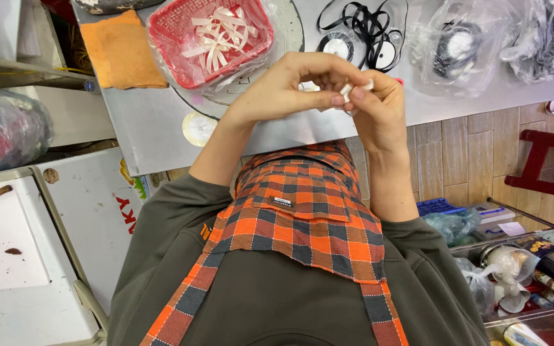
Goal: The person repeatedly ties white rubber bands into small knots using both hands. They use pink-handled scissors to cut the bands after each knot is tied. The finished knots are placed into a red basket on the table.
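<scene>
My left hand (293, 86) and my right hand (374, 106) meet over the near edge of a grey metal table (149, 122). Both pinch a small piece of white ribbon (349, 90) between thumb and fingertips; most of it is hidden inside my fingers. Just beyond my left hand stands a red plastic basket (161, 25) inside a clear bag, holding several cut white ribbon pieces (218, 35). Below my hands hangs my orange and grey checked apron (302, 205).
An orange cloth (120, 48) lies at the table's left. Black ribbon and spools (360, 29) lie behind my hands, with clear bags (463, 45) to their right. A white ribbon roll (198, 128) sits near the table edge. A red stool (546, 166) stands at right, white cabinets (27, 256) at left.
</scene>
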